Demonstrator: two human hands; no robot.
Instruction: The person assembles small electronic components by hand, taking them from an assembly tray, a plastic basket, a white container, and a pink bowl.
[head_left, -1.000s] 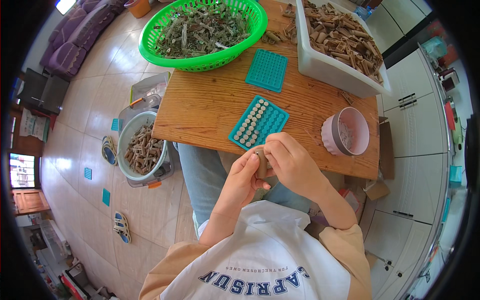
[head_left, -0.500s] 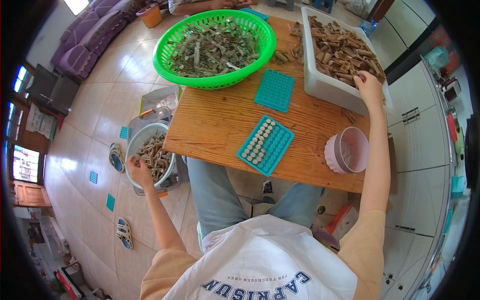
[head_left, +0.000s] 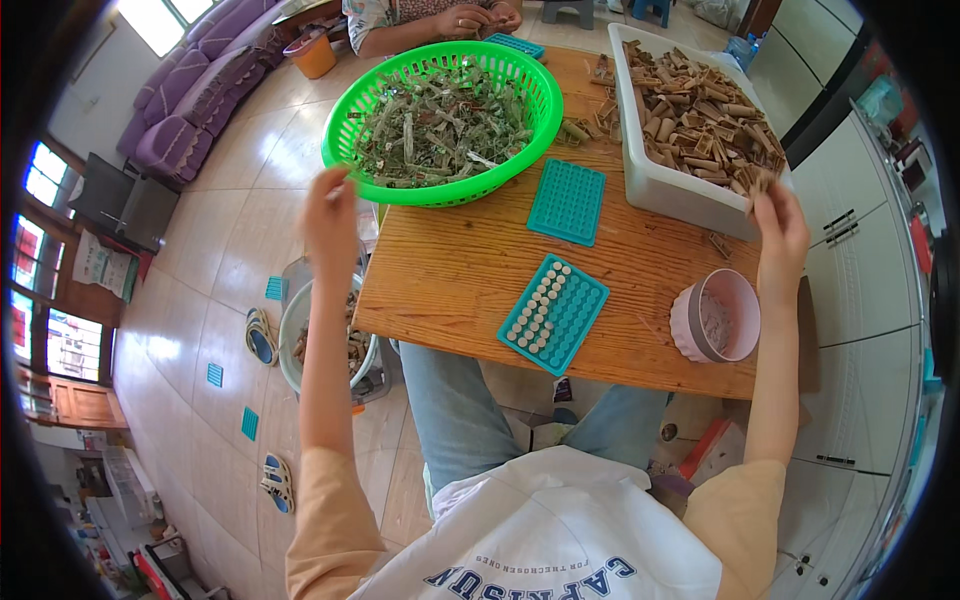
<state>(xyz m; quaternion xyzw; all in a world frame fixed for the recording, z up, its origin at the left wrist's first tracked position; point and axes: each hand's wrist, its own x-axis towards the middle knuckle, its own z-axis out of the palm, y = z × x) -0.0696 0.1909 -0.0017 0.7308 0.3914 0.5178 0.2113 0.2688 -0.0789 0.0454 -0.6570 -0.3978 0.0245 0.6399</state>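
Observation:
My right hand (head_left: pixel 782 232) is closed with its fingertips pinching a brown curled piece (head_left: pixel 762 182), at the near right corner of the white bin (head_left: pixel 680 204). That bin is heaped with similar brown pieces (head_left: pixel 700 110). My left hand (head_left: pixel 330 225) is raised beside the left rim of the green basket (head_left: pixel 345 180), somewhat blurred. Its fingers are pinched together, with a small pale bit at the tips that I cannot make out. Clear and greenish scraps (head_left: pixel 440 130) fill the basket. On the table, a teal tray (head_left: pixel 572 318) holds rows of round white pieces (head_left: pixel 533 318).
Another teal tray (head_left: pixel 567 203) lies on the wooden table (head_left: pixel 440 290). A pink cup (head_left: pixel 690 325) stands near its right edge. Below the left edge is a pale bowl (head_left: pixel 290 350) of brown pieces, partly hidden by my forearm. Across the table, another person's hands (head_left: pixel 480 20) are close together.
My left hand has risen from the pale bowl to beside the green basket. My right hand has drawn back from the bin's heap with a brown piece. The view has shifted slightly.

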